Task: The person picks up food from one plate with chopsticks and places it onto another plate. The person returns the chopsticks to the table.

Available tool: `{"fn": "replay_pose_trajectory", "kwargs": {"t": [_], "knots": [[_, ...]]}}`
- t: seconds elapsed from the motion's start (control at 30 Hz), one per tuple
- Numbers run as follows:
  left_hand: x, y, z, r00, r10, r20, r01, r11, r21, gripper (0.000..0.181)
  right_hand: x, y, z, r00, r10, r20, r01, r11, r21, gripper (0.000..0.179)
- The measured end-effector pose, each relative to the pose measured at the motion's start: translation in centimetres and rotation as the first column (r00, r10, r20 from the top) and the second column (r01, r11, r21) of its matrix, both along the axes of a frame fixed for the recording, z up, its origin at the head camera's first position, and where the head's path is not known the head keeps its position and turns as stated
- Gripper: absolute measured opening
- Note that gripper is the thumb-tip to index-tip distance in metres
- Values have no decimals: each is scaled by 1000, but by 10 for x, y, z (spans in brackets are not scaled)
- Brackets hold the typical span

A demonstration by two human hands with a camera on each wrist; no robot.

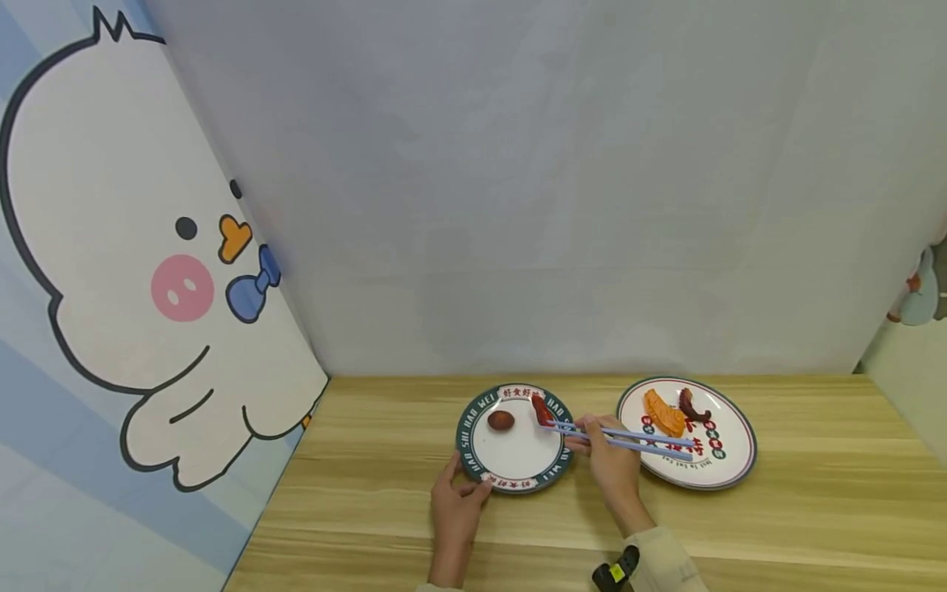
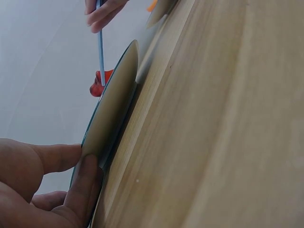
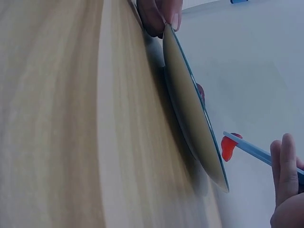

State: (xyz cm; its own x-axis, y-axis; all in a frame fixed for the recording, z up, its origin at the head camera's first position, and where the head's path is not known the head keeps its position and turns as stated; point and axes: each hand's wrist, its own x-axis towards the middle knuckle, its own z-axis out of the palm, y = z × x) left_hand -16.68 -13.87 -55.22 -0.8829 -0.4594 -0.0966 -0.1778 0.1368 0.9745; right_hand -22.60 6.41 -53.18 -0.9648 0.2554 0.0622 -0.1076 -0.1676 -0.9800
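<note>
Cream sleeve (image 1: pixel 663 561), black wrist strap (image 1: pixel 630 560), yellow-green patch (image 1: pixel 617 571)

The plate (image 3: pixel 187 104) is pinched at one edge by the left hand (image 3: pixel 159 15); near its opposite edge, a red piece (image 3: pixel 228 151) is crossed by a blue chopstick (image 3: pixel 256 153) gripped in the right hand (image 3: pixel 287 187).

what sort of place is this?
Likely a staged tabletop set: a plain grey backdrop behind a wood table, with a cartoon panel at one side.

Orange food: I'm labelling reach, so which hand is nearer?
Right. The right hand is left of the orange food; the left hand is farther off, pinching the round plate's rim.
</note>
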Motion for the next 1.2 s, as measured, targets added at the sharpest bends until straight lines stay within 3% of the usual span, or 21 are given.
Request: {"fn": "replay_pose_trajectory", "kwargs": {"t": [1.2], "knots": [[-6, 1, -4, 999, 29, 43, -28, 999, -17, 76, 19, 15, 13, 1000, -6, 8, 6, 998, -58, 29]]}}
